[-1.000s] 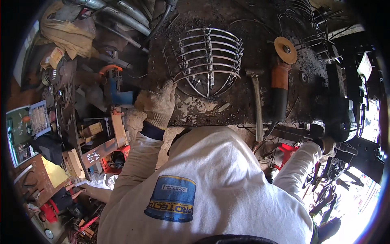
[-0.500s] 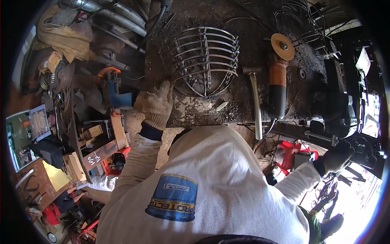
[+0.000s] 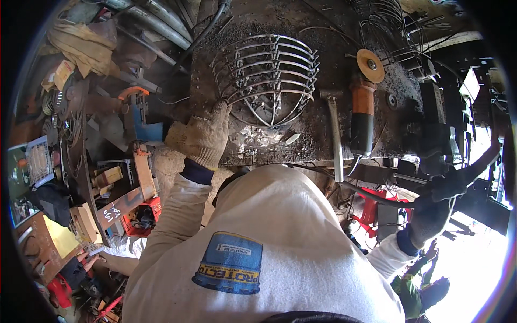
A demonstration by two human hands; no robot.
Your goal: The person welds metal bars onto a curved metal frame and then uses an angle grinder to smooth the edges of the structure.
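Observation:
A cage of curved metal rods point(image 3: 276, 81) rests on the dark steel table point(image 3: 242, 153), its pointed end toward me. In a beige work glove, my left hand point(image 3: 203, 134) is closed at the cage's near left corner, fingertips on a rod end. My right hand point(image 3: 431, 218), in a dark-looking glove, is out at the right beyond the table edge. It grips a dark tool point(image 3: 467, 175) on a thick black cable point(image 3: 377, 200); shadow hides the tool's exact kind. A hammer point(image 3: 336, 140) and an orange-and-black angle grinder point(image 3: 362, 110) lie right of the cage.
A small round disc point(image 3: 392, 100) lies beyond the grinder. Loose wire rods point(image 3: 379, 24) bunch at the far right. Metal pipes point(image 3: 168, 20) and a blue-and-orange tool point(image 3: 145, 121) are at the left. Another person in green point(image 3: 412, 296) is at the lower right, near a red frame point(image 3: 369, 207).
My right hand has come nearer to me with the dark tool, and its cable now stretches toward the table. My left fingers have shifted onto the cage's corner, and the cage has turned slightly.

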